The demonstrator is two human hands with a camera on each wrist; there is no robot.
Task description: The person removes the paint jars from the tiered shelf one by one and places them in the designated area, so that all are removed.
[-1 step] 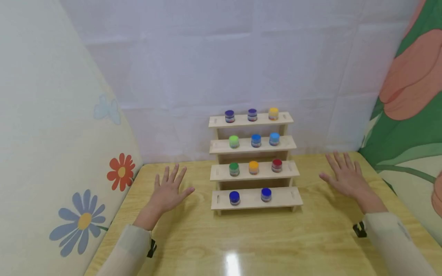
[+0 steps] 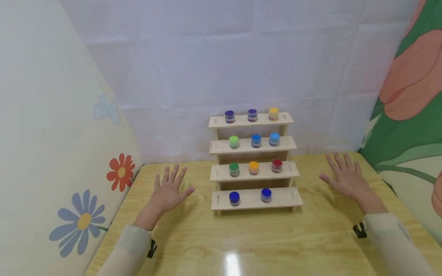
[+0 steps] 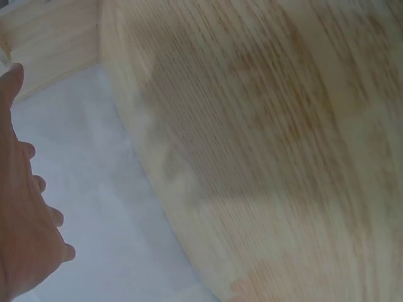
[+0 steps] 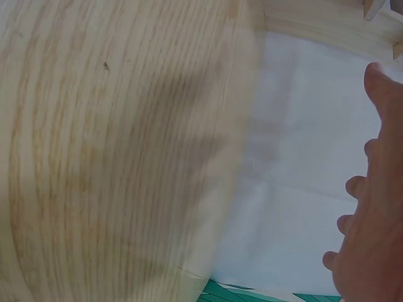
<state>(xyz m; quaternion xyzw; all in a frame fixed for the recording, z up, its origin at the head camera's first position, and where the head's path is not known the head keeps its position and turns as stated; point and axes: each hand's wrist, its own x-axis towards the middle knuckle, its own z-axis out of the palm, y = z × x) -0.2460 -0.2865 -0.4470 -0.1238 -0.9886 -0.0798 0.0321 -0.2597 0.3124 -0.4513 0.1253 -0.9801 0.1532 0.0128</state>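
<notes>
My left hand (image 2: 167, 194) is spread over the table to the left of a four-step wooden rack (image 2: 255, 204), fingers straight and holding nothing. On the rack's other side my right hand (image 2: 348, 180) is spread in the same way, also with nothing in it. Small lidded paint jars stand on the steps. Two dark blue jars (image 2: 234, 198) are on the lowest step. Above them come a green jar (image 2: 234, 170), an orange jar (image 2: 253, 168) and a dark red jar (image 2: 277, 166). Light green, blue and light blue jars (image 2: 274, 139) follow, then two purple jars (image 2: 229, 117) and a yellow jar (image 2: 273, 114) on top.
The wood-grain table (image 2: 193, 237) carries the rack near its back edge. A white cloth (image 2: 179, 76) hangs behind it. Flower-printed panels (image 2: 27, 134) close in both sides. Dark straps (image 2: 152, 248) show at the wrists. Hand shadows fall on the wood in both wrist views.
</notes>
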